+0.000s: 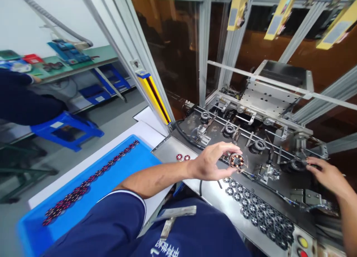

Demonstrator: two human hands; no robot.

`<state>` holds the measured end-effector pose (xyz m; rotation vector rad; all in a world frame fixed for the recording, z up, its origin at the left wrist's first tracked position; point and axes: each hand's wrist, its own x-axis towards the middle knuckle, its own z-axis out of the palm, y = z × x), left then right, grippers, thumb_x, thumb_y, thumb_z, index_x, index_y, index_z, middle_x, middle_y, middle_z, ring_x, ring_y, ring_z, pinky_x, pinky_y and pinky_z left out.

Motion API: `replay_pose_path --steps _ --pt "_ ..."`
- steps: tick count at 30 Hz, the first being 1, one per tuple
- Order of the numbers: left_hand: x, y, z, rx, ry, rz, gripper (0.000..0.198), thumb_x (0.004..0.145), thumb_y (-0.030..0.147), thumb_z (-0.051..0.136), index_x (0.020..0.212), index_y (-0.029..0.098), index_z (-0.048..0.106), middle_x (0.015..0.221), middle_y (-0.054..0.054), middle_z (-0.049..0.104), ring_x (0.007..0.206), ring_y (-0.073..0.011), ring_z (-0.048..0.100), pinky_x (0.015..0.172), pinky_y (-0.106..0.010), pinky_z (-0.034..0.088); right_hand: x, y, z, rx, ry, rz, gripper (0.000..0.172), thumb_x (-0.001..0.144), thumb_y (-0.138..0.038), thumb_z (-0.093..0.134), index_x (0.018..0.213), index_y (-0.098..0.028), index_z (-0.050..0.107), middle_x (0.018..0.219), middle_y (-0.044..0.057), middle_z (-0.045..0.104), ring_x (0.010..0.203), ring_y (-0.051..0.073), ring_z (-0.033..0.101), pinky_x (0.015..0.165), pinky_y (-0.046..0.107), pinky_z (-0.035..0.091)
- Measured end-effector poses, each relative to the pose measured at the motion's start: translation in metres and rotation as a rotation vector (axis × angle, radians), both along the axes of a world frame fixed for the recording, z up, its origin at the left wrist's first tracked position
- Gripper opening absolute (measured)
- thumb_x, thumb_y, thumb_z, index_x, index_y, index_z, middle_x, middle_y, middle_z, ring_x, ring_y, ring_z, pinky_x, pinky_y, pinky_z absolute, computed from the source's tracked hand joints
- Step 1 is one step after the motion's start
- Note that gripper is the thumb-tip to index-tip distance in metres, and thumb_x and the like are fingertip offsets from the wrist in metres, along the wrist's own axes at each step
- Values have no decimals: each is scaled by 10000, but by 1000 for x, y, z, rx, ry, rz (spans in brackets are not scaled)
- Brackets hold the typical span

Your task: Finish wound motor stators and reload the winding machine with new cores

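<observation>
My left hand point(210, 161) pinches a small round motor stator point(237, 162) by its rim, thumb below and fingers above. Copper windings show on it, and thin wire ends stick out to its right. At the right end of the machine, my right hand point(326, 172) has its thumb and fingers closed at the edge of a round fixture point(298, 164); what they grip there is hidden. More round fixtures stand in a row to the left, among them one holder point(258, 146) behind the stator. Two red stators point(183, 157) lie on the metal ledge left of my left wrist.
Several dark ring-shaped parts point(259, 212) lie in rows on the front ledge. A blue tray point(111, 190) with red stators is at the left. Yellow and red buttons point(302, 242) sit front right. A seated person point(25, 97) is at the far-left bench.
</observation>
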<state>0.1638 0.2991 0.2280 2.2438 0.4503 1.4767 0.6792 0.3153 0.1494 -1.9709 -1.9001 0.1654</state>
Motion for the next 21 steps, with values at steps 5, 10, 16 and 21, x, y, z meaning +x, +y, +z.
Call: replay_pose_path --steps 5,10,16,21 --pt "-83 -17 -67 -329 320 340 475 800 260 746 1222 178 546 1117 -90 707 1041 -209 680 931 -371 562 -128 -58 22 119 289 153 358 916 -554 589 1021 -230 699 1292 173 648 1129 239 645 870 455 513" --pt "-158 -51 -154 -550 460 598 420 777 157 737 1167 180 583 1029 -80 719 992 -249 668 891 -440 563 -341 -95 -43 107 236 589 168 990 -271 492 1010 -224 653 1120 111 677 1020 204 674 872 374 575" --pt "-168 -57 -221 -611 455 687 348 855 212 691 1182 158 587 1080 -70 689 986 -215 671 890 -415 564 -495 -71 -131 36 73 707 244 963 -347 601 1105 -152 636 1080 61 666 913 160 655 802 353 579" --pt "-161 -71 -230 -631 334 800 357 867 154 616 1214 177 532 1127 -105 640 1035 -227 638 894 -416 560 -462 -82 -131 53 -30 605 272 960 -325 602 1184 -172 616 1231 80 623 1078 206 624 917 421 550"
